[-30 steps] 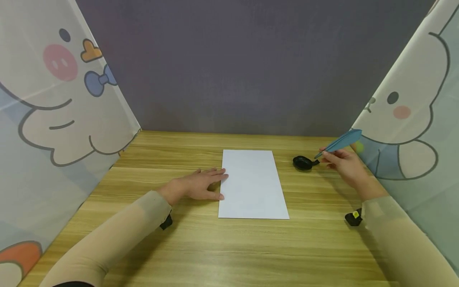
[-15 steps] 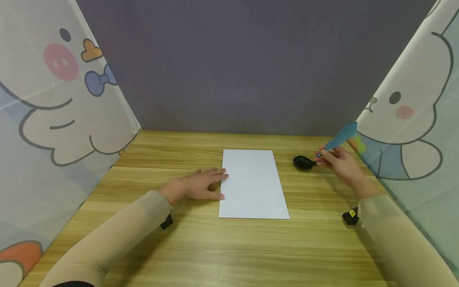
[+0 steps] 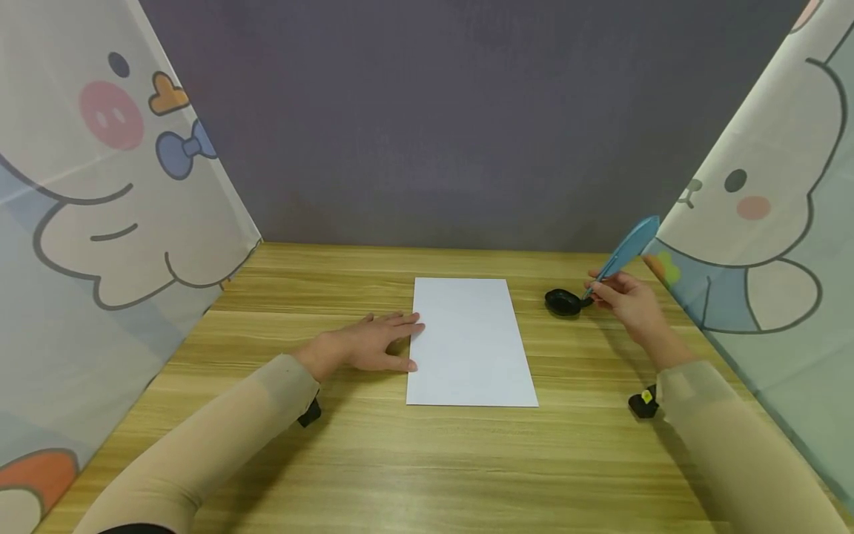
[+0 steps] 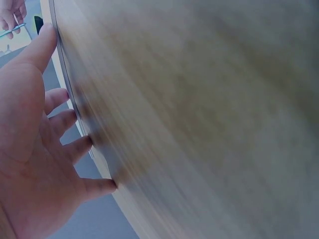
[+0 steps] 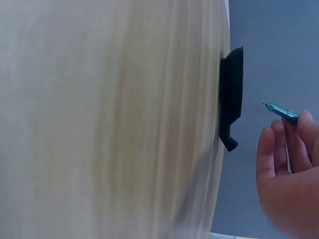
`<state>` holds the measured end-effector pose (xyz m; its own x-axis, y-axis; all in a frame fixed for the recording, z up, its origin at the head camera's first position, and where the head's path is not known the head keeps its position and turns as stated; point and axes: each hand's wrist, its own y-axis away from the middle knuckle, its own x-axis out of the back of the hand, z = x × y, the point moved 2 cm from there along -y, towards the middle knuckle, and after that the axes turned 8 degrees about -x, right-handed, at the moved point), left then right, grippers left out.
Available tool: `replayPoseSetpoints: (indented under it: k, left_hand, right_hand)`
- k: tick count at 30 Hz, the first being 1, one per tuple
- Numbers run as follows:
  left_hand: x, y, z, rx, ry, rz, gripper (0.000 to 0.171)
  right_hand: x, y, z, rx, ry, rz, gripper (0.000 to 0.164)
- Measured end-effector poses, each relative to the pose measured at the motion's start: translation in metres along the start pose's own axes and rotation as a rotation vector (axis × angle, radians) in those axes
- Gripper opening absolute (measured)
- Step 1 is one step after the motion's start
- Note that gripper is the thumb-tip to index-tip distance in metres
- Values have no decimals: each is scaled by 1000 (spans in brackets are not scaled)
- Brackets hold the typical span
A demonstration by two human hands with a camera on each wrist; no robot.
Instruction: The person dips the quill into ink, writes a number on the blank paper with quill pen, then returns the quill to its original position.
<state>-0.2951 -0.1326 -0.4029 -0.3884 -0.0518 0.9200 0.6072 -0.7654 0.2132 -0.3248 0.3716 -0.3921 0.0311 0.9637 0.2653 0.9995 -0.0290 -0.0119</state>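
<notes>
A plain white sheet of paper [image 3: 477, 341] lies in the middle of the wooden table. My left hand [image 3: 363, 345] rests with spread, straight fingers on its left edge. Over on the right, my right hand [image 3: 632, 302] pinches a blue feather pen [image 3: 632, 243] near its lower end, the plume leaning up and to the right. Its metal tip [image 5: 271, 107] shows bare in the right wrist view, raised off the table. Just left of that hand sits a small black dish [image 3: 563, 302] with a short handle, like a tiny pan; the pen's lower end overlaps the handle in the head view.
A dark grey panel [image 3: 454, 126] closes off the back of the wooden table [image 3: 427, 467]. Cloths with cartoon animals hang at the left [image 3: 73, 245] and the right [image 3: 787, 297], the right one close to my right forearm.
My right hand has shifted slightly left, and the feather pen has swung more upright, its plume higher and further left. The left hand, paper and black dish stay where they were.
</notes>
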Motion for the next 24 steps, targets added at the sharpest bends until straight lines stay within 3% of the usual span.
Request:
replayPoseSetpoints:
  k: [4, 9, 24]
  left_hand:
    - [0, 0, 0, -4, -2, -3, 90]
    - [1, 0, 0, -6, -2, -3, 90]
    - [-2, 0, -1, -6, -2, -5, 91]
  right_hand:
    - [-3, -3, 2, -19, 89, 39, 51]
    - [-10, -9, 2, -34, 59, 26, 50]
    - [-27, -12, -4, -62, 140, 73, 47]
